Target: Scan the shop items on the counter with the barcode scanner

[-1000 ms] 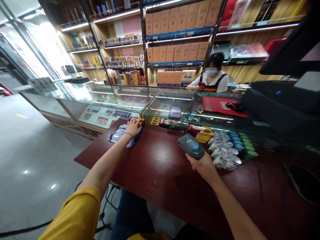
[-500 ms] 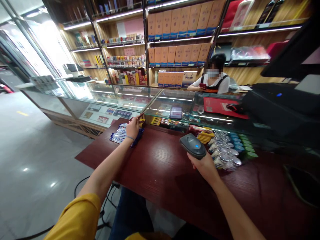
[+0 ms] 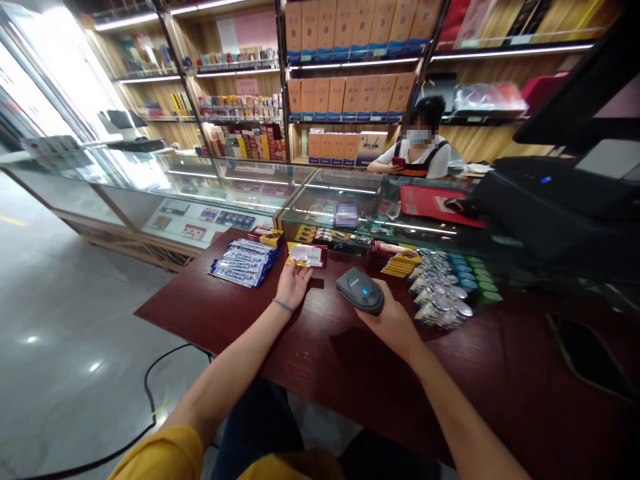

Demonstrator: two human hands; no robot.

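A handheld barcode scanner [image 3: 361, 291] is sitting in the person's right hand [image 3: 393, 325], with the fingers closing around its grey body, above a dark red counter [image 3: 200, 327]. It looks light but smooth and rounded, so a firm hold around the body seems safest. The left hand [image 3: 293, 283] is reaching forward with its fingers extended, and the fingertips [image 3: 295, 272] are meeting the lower edge of a flat red packet [image 3: 307, 255] with a white label; whether they are gripping it, I cannot tell. The packet looks light and fairly stiff, easiest to take by its edges. Blue-wrapped bars [image 3: 243, 264] are lying just left of it, and a heap of small silver packets [image 3: 440, 291] is lying right of the scanner.
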